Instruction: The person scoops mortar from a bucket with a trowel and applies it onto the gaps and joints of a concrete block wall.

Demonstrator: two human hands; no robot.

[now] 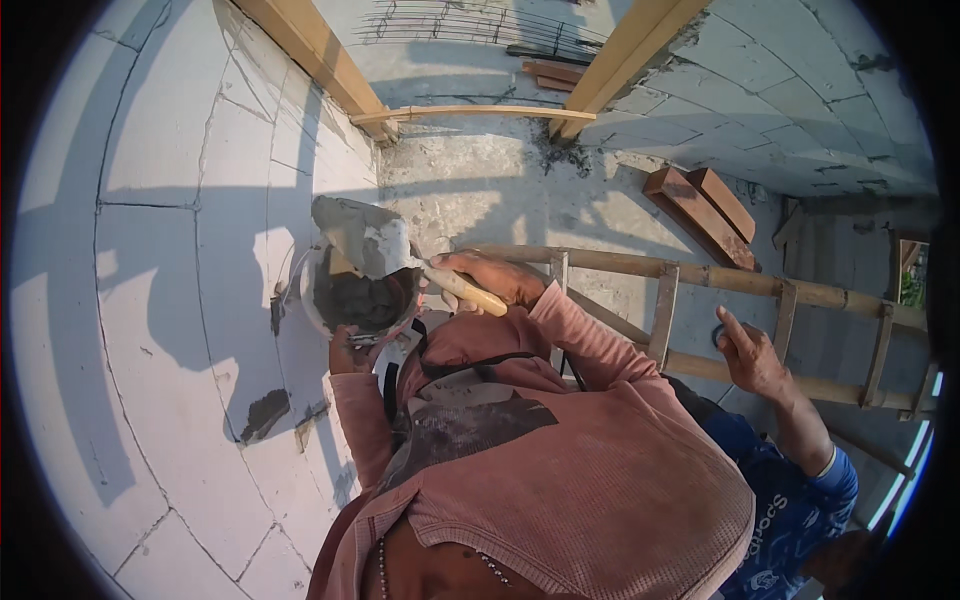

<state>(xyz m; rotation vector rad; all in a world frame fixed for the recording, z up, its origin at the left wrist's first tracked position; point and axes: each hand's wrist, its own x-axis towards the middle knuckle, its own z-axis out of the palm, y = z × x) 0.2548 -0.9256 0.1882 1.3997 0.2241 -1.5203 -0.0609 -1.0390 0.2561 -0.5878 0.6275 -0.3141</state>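
My right hand [505, 278] is closed round the wooden handle of a trowel [380, 245]. The trowel's broad blade, smeared with grey mortar, lies over the far side of a bucket [312, 305]. Dark wet mortar [365, 302] fills part of that bucket. At the bucket's near rim, my left hand [345, 352] grips its edge, with most of the fingers hidden. The bucket is held right beside the pale block wall [240, 280] on my left. Patches of mortar [265, 415] stick to that wall lower down.
A bamboo ladder [725, 278] stretches across the right. Just beyond my right side is another person in a blue shirt [790, 510], one hand [755, 360] raised with a finger pointing. Reddish-brown beams [705, 215] lie on the floor. A wooden frame [470, 110] stands ahead, with wire reinforcement [470, 22] behind it.
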